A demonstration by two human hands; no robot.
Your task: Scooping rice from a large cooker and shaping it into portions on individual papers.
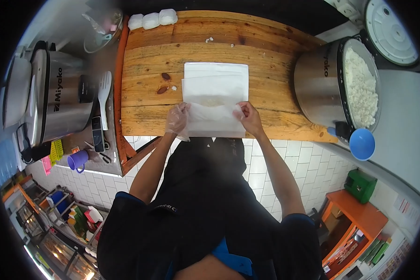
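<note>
A stack of white wrapping paper [216, 82] lies before me at the front of the wooden table [147, 63]. Its near part is a translucent sheet [217, 122] that reaches the table's front edge. A faint pale patch shows under or in the sheet's upper fold; I cannot tell what it is. My left hand [177, 119], in a clear plastic glove, pinches the sheet's left edge. Opposite it, my right hand [249, 117], which looks ungloved, grips the right edge between thumb and fingers.
Three white wrapped packets [151, 20] sit at the far left corner. A steel Miyako rice cooker full of white rice [361, 87] stands at right, with a blue scoop [362, 144] by its rim. Left are another cooker [61, 94], a white slotted spatula [105, 98] and a purple mug [78, 160].
</note>
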